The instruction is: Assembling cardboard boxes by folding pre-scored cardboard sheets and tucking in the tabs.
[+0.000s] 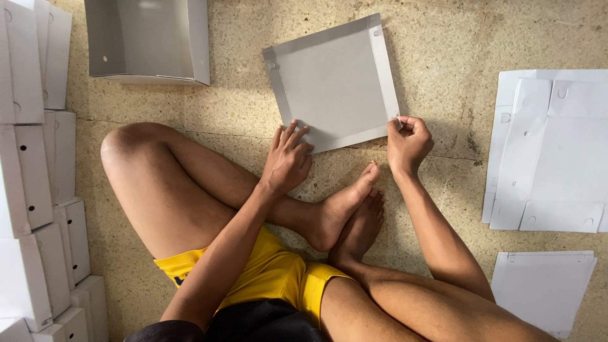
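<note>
Grey cardboard sheet (332,82): left hand (288,158) flat, right hand (408,142) pinching corner.

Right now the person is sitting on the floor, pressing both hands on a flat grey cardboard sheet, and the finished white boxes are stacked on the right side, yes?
Not quite. The head view shows the finished white boxes stacked on the left side; the right side has flat white cutouts. The left hand and right hand do press the grey cardboard sheet on the floor.

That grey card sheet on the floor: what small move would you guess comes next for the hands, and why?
Probably folding up the near right edge flap. The right hand pinches the near right corner of the grey card sheet, the left hand presses its near left corner flat, and its creased edge flaps lie unfolded. A finished grey tray sits nearby.
</note>
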